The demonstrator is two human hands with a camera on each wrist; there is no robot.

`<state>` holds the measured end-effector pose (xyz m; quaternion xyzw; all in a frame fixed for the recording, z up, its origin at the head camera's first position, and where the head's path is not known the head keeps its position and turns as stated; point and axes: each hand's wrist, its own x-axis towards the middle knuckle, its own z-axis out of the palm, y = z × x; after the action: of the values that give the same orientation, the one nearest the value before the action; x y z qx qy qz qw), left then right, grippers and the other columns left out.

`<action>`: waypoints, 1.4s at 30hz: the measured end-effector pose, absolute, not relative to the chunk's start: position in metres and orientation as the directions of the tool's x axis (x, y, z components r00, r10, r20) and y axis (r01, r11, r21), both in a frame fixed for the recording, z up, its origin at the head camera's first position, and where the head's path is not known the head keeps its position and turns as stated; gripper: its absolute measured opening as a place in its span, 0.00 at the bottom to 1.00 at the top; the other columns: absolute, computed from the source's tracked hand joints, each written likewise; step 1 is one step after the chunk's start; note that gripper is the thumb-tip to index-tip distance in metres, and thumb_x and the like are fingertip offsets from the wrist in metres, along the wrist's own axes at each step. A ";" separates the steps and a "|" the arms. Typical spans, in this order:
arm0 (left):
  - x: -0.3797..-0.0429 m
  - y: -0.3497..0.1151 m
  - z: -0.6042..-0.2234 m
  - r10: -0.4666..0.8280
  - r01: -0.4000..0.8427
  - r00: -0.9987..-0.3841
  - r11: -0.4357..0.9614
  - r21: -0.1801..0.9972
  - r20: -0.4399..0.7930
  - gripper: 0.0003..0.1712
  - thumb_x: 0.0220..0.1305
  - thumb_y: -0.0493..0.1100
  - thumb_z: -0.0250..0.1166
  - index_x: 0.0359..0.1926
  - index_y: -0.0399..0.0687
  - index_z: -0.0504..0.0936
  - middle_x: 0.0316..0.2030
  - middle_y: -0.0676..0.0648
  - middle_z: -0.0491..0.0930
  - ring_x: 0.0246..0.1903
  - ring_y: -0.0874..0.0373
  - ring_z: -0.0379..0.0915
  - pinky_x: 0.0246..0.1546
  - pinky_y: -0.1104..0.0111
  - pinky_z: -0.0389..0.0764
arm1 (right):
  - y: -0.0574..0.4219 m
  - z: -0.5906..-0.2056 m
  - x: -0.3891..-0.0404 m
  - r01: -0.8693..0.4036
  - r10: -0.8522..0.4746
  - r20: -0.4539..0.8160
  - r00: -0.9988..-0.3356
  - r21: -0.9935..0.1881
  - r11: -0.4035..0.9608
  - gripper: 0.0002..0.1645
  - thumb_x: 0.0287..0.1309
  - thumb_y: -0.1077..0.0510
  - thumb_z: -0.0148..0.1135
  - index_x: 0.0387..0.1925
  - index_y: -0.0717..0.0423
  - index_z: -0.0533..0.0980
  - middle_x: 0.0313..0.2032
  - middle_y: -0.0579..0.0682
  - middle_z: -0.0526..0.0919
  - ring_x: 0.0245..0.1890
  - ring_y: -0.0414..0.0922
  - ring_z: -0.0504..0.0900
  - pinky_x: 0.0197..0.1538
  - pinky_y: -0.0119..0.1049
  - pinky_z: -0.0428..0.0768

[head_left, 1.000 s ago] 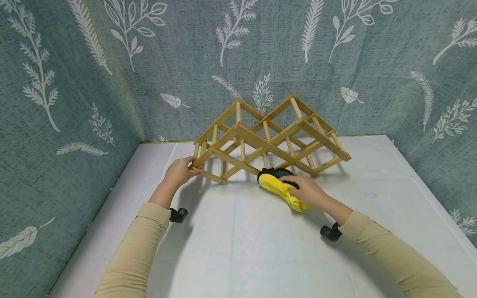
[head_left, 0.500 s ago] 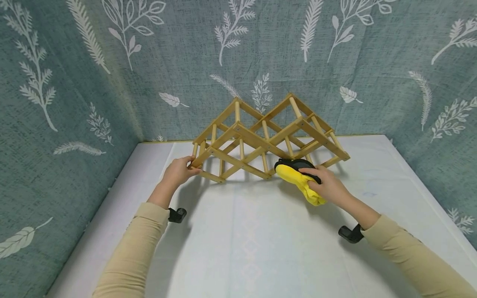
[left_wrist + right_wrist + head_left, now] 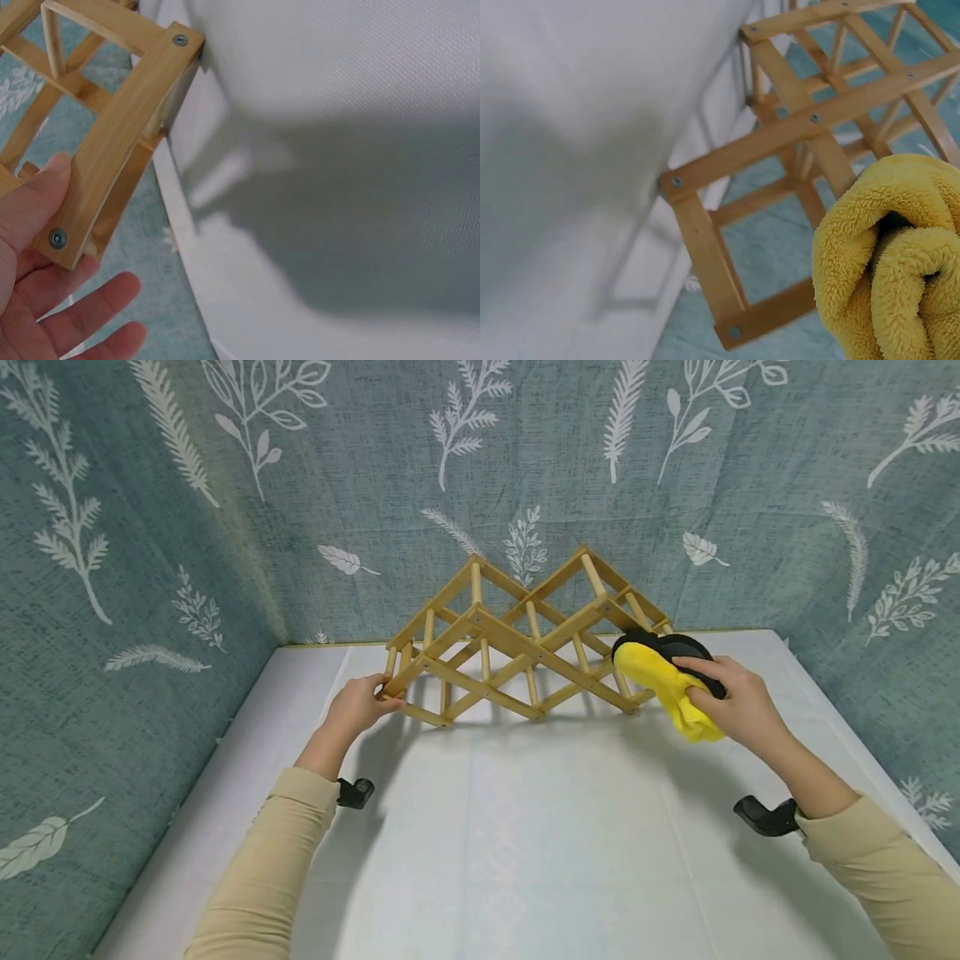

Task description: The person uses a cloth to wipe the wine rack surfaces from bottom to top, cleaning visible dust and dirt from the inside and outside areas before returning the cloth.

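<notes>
A folding wooden lattice rack, like a wine rack, stands zigzag on the white surface near the back. My left hand grips its left end; in the left wrist view the thumb lies on a slat and some fingers are spread below. At the rack's right end my right hand pinches a yellow fluffy cloth with a black piece along its top. The cloth looks bunched up in the right wrist view, where the hand is out of sight. Whether it touches the rack, I cannot tell.
A white cloth covers the work surface. Blue-green leaf-patterned fabric hangs behind and at both sides, close behind the rack. A small black camera mount sits at the left wrist and the right wrist.
My right hand has carried the yellow cloth rightward and farther back along the rack, from its front middle to the right end. The left hand and the rack stay in place.
</notes>
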<state>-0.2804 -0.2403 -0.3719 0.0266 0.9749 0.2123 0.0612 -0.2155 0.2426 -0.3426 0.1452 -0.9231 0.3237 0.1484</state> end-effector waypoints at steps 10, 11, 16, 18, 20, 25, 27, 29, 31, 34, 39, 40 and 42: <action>-0.280 -0.245 -0.372 0.080 0.030 -0.991 0.912 0.410 -0.105 0.35 0.61 0.49 0.61 0.65 0.39 0.63 0.53 0.35 0.74 0.53 0.39 0.68 0.50 0.50 0.70 | 0.224 -0.351 -0.207 -0.422 -0.273 0.330 -0.904 -0.577 0.699 0.23 0.57 0.65 0.55 0.55 0.59 0.74 0.40 0.61 0.75 0.28 0.46 0.66 0.29 0.36 0.66; -0.280 -0.245 -0.372 0.084 0.035 -0.991 0.912 0.409 -0.102 0.35 0.61 0.49 0.61 0.65 0.38 0.63 0.53 0.35 0.74 0.52 0.39 0.69 0.50 0.50 0.70 | 0.219 -0.356 -0.210 -0.444 -0.307 0.325 -0.894 -0.565 0.695 0.23 0.56 0.66 0.55 0.55 0.59 0.74 0.39 0.61 0.75 0.26 0.45 0.65 0.28 0.36 0.65; -0.281 -0.243 -0.372 0.102 0.060 -0.991 0.911 0.407 -0.082 0.33 0.61 0.48 0.62 0.63 0.38 0.66 0.51 0.35 0.75 0.51 0.39 0.70 0.49 0.50 0.71 | 0.197 -0.379 -0.228 -0.434 -0.367 0.235 -0.900 -0.549 0.714 0.25 0.55 0.66 0.53 0.56 0.55 0.74 0.40 0.63 0.74 0.23 0.45 0.62 0.25 0.34 0.62; -0.282 -0.243 -0.373 0.101 0.061 -0.992 0.911 0.407 -0.077 0.32 0.61 0.48 0.62 0.62 0.38 0.67 0.51 0.35 0.76 0.51 0.39 0.70 0.49 0.50 0.70 | 0.192 -0.385 -0.234 -0.395 -0.350 0.191 -0.917 -0.564 0.725 0.25 0.56 0.66 0.52 0.57 0.54 0.73 0.42 0.65 0.73 0.22 0.44 0.61 0.24 0.34 0.61; -0.282 -0.242 -0.373 0.100 0.060 -0.992 0.911 0.409 -0.077 0.31 0.61 0.48 0.62 0.62 0.38 0.67 0.51 0.35 0.75 0.51 0.39 0.70 0.50 0.49 0.70 | 0.191 -0.389 -0.238 -0.362 -0.326 0.170 -0.930 -0.579 0.730 0.25 0.57 0.66 0.51 0.57 0.54 0.73 0.39 0.65 0.72 0.20 0.44 0.58 0.23 0.33 0.60; -0.281 -0.241 -0.373 0.098 0.056 -0.992 0.909 0.413 -0.081 0.32 0.61 0.48 0.62 0.62 0.39 0.67 0.52 0.35 0.75 0.52 0.39 0.69 0.50 0.49 0.70 | 0.203 -0.383 -0.238 -0.354 -0.281 0.216 -0.935 -0.604 0.714 0.24 0.57 0.67 0.50 0.56 0.56 0.74 0.37 0.64 0.72 0.16 0.41 0.54 0.19 0.32 0.59; -0.281 -0.241 -0.372 0.095 0.053 -0.992 0.909 0.413 -0.082 0.32 0.61 0.48 0.62 0.63 0.38 0.66 0.52 0.35 0.75 0.52 0.39 0.69 0.50 0.49 0.70 | 0.210 -0.378 -0.237 -0.361 -0.258 0.254 -0.932 -0.602 0.712 0.23 0.58 0.67 0.50 0.55 0.57 0.74 0.39 0.64 0.72 0.16 0.40 0.54 0.19 0.32 0.58; -0.280 -0.241 -0.371 0.092 0.051 -0.993 0.910 0.412 -0.080 0.33 0.61 0.48 0.62 0.63 0.38 0.66 0.52 0.35 0.75 0.52 0.39 0.69 0.50 0.49 0.70 | 0.216 -0.373 -0.236 -0.372 -0.235 0.298 -0.925 -0.593 0.715 0.22 0.58 0.67 0.50 0.54 0.58 0.75 0.37 0.63 0.73 0.17 0.42 0.55 0.19 0.32 0.58; -0.280 -0.241 -0.371 0.091 0.052 -0.993 0.912 0.407 -0.078 0.33 0.61 0.48 0.62 0.63 0.38 0.65 0.52 0.34 0.75 0.52 0.39 0.69 0.50 0.49 0.70 | 0.222 -0.368 -0.236 -0.380 -0.222 0.326 -0.919 -0.576 0.724 0.21 0.58 0.67 0.50 0.53 0.58 0.76 0.34 0.61 0.72 0.21 0.44 0.57 0.22 0.33 0.59; -0.280 -0.242 -0.371 0.095 0.057 -0.993 0.916 0.397 -0.075 0.33 0.61 0.48 0.62 0.63 0.37 0.65 0.52 0.34 0.74 0.53 0.38 0.68 0.51 0.49 0.69 | 0.228 -0.363 -0.234 -0.386 -0.226 0.334 -0.915 -0.562 0.732 0.20 0.58 0.67 0.51 0.53 0.59 0.76 0.35 0.60 0.72 0.25 0.47 0.61 0.25 0.35 0.61; -0.280 -0.241 -0.372 0.099 0.063 -0.993 0.917 0.394 -0.070 0.33 0.61 0.49 0.62 0.63 0.37 0.66 0.52 0.34 0.74 0.53 0.38 0.68 0.51 0.49 0.69 | 0.236 -0.358 -0.231 -0.398 -0.236 0.345 -0.909 -0.548 0.736 0.20 0.58 0.67 0.52 0.52 0.59 0.76 0.39 0.62 0.73 0.27 0.47 0.63 0.25 0.34 0.63; -0.280 -0.241 -0.372 0.099 0.064 -0.993 0.916 0.397 -0.069 0.33 0.60 0.49 0.62 0.63 0.37 0.66 0.52 0.34 0.75 0.52 0.38 0.69 0.51 0.49 0.69 | 0.238 -0.358 -0.230 -0.402 -0.235 0.351 -0.906 -0.543 0.738 0.20 0.58 0.67 0.52 0.52 0.60 0.76 0.39 0.61 0.73 0.27 0.46 0.63 0.25 0.33 0.62; -0.280 -0.241 -0.372 0.098 0.064 -0.993 0.914 0.400 -0.066 0.32 0.60 0.49 0.62 0.62 0.38 0.67 0.51 0.35 0.75 0.51 0.39 0.70 0.50 0.49 0.70 | 0.241 -0.357 -0.228 -0.403 -0.231 0.361 -0.904 -0.535 0.743 0.20 0.57 0.68 0.52 0.52 0.60 0.76 0.37 0.61 0.74 0.26 0.46 0.62 0.24 0.33 0.62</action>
<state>-0.2798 -0.2408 -0.3722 0.0416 0.9774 0.2030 0.0424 -0.2283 0.2413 -0.3569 0.1717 -0.9234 0.3150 0.1367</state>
